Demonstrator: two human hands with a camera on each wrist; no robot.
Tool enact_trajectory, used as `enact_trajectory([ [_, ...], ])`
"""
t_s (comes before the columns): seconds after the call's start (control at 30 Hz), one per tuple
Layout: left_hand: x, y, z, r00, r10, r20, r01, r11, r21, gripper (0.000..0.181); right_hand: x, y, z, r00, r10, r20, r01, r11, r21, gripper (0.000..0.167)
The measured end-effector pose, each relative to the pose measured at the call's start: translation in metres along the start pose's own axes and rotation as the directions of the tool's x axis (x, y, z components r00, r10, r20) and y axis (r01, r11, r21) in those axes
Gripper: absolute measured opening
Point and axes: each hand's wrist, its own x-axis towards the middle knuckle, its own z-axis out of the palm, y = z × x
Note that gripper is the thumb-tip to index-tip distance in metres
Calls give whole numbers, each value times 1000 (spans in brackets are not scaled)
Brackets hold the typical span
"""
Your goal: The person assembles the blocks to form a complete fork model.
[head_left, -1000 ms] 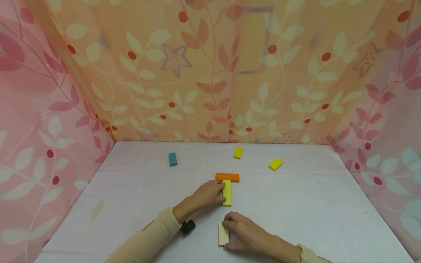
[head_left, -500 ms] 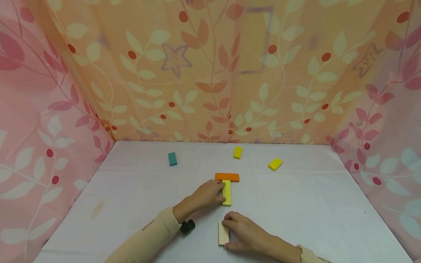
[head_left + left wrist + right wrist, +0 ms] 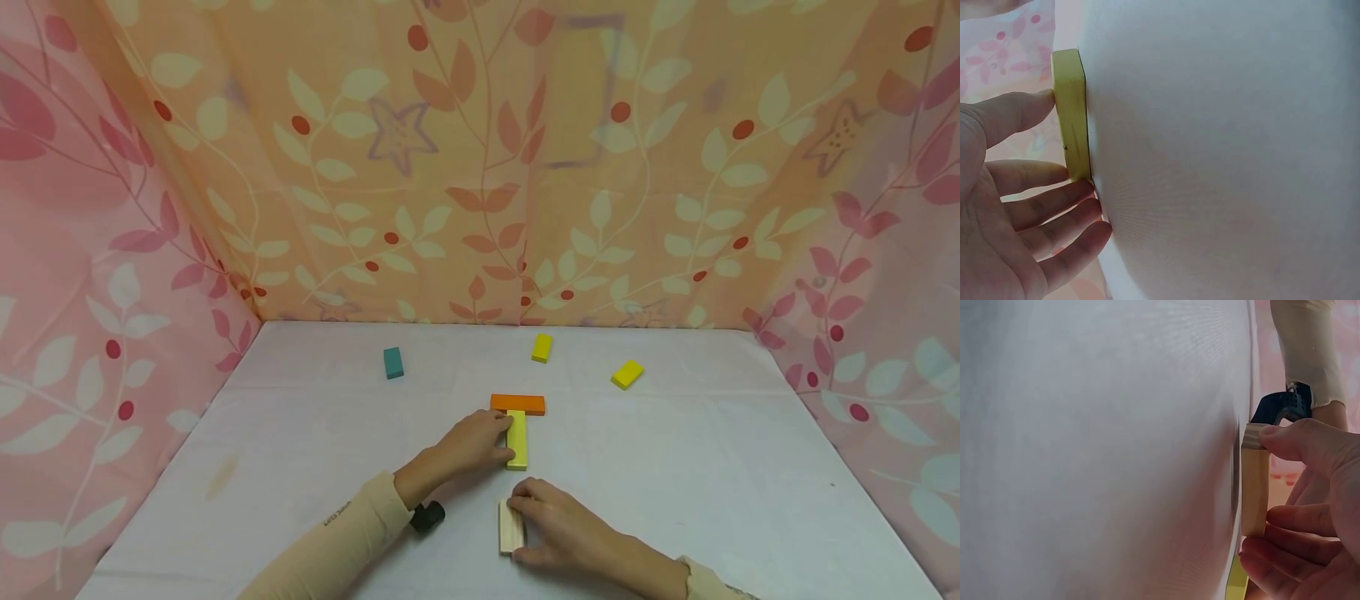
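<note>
A light yellow wooden block [image 3: 517,440] lies lengthwise, its far end against a crosswise orange block [image 3: 517,405], so the two form a T. My left hand [image 3: 474,442] holds the yellow block from the left, thumb near its close end and fingers near its far end; the left wrist view shows the same yellow block [image 3: 1072,119] on the cloth. Nearer to me, my right hand [image 3: 564,527] pinches a plain wood block [image 3: 511,528] between thumb and fingers. In the right wrist view a dark shadow runs beside this plain block [image 3: 1255,487].
Farther back lie a teal block [image 3: 393,363] on the left and two bright yellow blocks, one near the middle [image 3: 542,348] and one to the right [image 3: 627,375]. A black wrist camera [image 3: 428,517] sits under the left sleeve. Patterned curtains [image 3: 465,167] enclose the white table [image 3: 675,467].
My right hand has moved the plain wood block slightly forward, toward the yellow one. The left hand and the other blocks stay where they were.
</note>
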Motion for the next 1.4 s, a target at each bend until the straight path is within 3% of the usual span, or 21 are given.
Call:
enact_trajectory([
  [0.3, 1, -1, 1, 1000, 12, -2, -12, 1000, -3, 54, 2, 6, -3, 999, -1, -53, -1, 999, -34, 46],
  [0.8, 2, -1, 1, 1000, 18, -2, -18, 1000, 11, 51, 6, 16, -11, 995, 85, -45, -87, 996, -26, 48],
  [1.4, 1, -1, 0, 1000, 7, 3, -7, 1000, -11, 54, 12, 22, -8, 996, 86, -12, -86, 995, -46, 51],
])
